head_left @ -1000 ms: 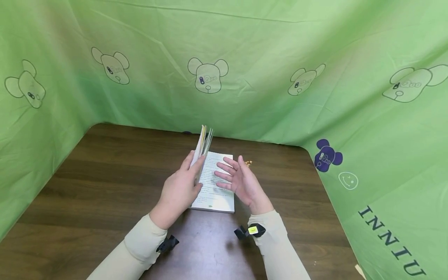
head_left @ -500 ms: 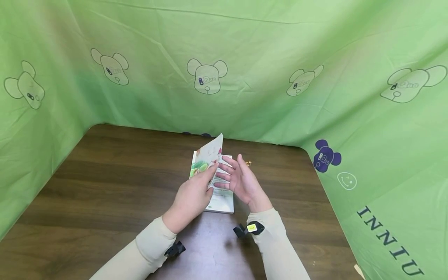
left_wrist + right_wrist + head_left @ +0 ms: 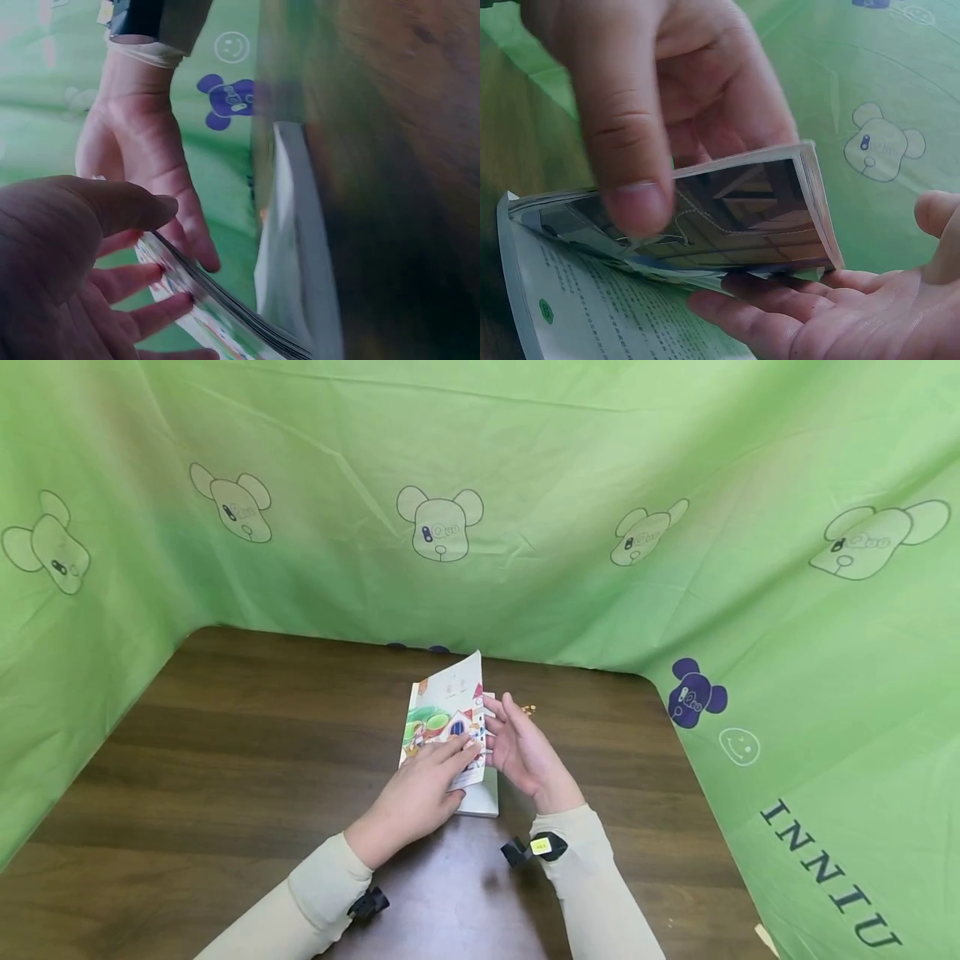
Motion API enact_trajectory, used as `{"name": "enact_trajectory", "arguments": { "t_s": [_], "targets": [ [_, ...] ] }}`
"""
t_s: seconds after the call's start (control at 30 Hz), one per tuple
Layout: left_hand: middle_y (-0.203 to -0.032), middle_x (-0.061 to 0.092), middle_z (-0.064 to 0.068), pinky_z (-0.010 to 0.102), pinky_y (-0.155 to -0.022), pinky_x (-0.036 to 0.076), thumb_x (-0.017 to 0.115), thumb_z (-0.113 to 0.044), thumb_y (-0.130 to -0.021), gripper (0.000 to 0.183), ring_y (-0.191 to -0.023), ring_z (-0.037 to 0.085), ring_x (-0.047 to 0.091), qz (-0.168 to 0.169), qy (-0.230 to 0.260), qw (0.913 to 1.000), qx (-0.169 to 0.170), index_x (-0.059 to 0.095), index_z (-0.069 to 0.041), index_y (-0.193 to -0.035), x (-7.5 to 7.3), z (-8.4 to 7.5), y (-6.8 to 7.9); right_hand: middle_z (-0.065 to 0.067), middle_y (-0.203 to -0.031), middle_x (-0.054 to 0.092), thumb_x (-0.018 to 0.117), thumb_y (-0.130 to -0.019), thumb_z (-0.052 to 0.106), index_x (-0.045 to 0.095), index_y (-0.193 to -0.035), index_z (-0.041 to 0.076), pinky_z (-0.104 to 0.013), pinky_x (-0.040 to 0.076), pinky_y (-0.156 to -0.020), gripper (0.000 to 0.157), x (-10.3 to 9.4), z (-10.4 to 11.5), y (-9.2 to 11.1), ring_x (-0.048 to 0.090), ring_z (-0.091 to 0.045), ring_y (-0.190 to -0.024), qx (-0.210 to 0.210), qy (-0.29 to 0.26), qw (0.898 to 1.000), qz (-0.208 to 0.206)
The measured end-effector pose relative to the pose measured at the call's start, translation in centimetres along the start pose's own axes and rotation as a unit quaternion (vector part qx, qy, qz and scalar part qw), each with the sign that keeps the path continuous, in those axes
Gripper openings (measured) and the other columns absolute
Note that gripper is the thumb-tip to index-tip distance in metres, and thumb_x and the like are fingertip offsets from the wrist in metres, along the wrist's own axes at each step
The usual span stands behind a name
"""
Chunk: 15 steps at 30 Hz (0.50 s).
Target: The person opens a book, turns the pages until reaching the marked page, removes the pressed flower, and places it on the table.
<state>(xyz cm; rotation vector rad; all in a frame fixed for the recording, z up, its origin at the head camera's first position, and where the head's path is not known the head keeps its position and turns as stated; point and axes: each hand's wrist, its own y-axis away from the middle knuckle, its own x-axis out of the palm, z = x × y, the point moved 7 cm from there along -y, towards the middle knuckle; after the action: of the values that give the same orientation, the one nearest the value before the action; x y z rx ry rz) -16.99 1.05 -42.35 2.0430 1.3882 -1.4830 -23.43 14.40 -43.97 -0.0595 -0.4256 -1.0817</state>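
Observation:
A paperback book point(image 3: 442, 693) with an illustrated cover of a house and trees lies on the table, its cover and a thick bundle of pages raised at a tilt. My left hand point(image 3: 416, 789) holds this raised part, fingers on the cover and thumb point(image 3: 637, 202) on the page side. A colour picture point(image 3: 742, 214) shows on the inner page, above the printed text. My right hand point(image 3: 528, 760) stands at the book's right side, palm up with fingers extended. Its fingertips lie under the raised pages' edge, partly hidden by the cover in the head view.
A small golden object point(image 3: 529, 710) lies on the table just beyond my right hand. The brown wooden table point(image 3: 247, 760) is bordered by a green printed cloth point(image 3: 555, 602) at the back and sides. A pale piece point(image 3: 767, 941) shows at the right edge.
The left hand has swung the raised pages rightward over the open text page, bringing the front cover into view. Its fingers have spread across the cover. The right hand has stayed nearly in place.

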Motion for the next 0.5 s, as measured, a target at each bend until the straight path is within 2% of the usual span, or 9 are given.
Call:
{"name": "enact_trajectory", "arguments": {
  "t_s": [0.3, 0.4, 0.5],
  "targets": [
    [-0.162, 0.041, 0.008, 0.057, -0.115, 0.039, 0.076, -0.013, -0.092, 0.065, -0.147, 0.036, 0.041, 0.039, -0.013, 0.9979, 0.050, 0.051, -0.019, -0.152, 1.3, 0.9, 0.5, -0.027, -0.163, 0.029, 0.021, -0.109, 0.056, 0.016, -0.163, 0.007, -0.037, 0.055, -0.093, 0.073, -0.7, -0.1, 0.1, 0.059, -0.027, -0.122, -0.006, 0.004, 1.000, -0.014],
    [-0.164, 0.038, 0.007, 0.058, -0.116, 0.036, 0.075, -0.011, -0.093, 0.068, -0.148, 0.036, 0.039, 0.056, -0.013, 0.9970, 0.051, 0.049, -0.022, -0.154, 1.6, 1.1, 0.7, -0.027, -0.163, 0.029, 0.021, -0.111, 0.051, 0.016, -0.163, 0.007, -0.036, 0.055, -0.094, 0.068, -1.0, -0.3, 0.2, 0.061, -0.024, -0.118, 0.000, 0.002, 1.000, -0.022],
    [-0.166, 0.036, 0.003, 0.066, -0.116, 0.032, 0.073, -0.009, -0.093, 0.070, -0.151, 0.034, 0.036, 0.076, -0.018, 0.9961, 0.043, 0.046, -0.026, -0.156, 2.0, 1.4, 0.8, -0.027, -0.163, 0.029, 0.023, -0.112, 0.041, 0.017, -0.163, 0.007, -0.036, 0.055, -0.093, 0.062, -1.3, -0.5, 0.3, 0.063, -0.022, -0.115, 0.006, -0.003, 0.999, -0.035]
  ]
}}
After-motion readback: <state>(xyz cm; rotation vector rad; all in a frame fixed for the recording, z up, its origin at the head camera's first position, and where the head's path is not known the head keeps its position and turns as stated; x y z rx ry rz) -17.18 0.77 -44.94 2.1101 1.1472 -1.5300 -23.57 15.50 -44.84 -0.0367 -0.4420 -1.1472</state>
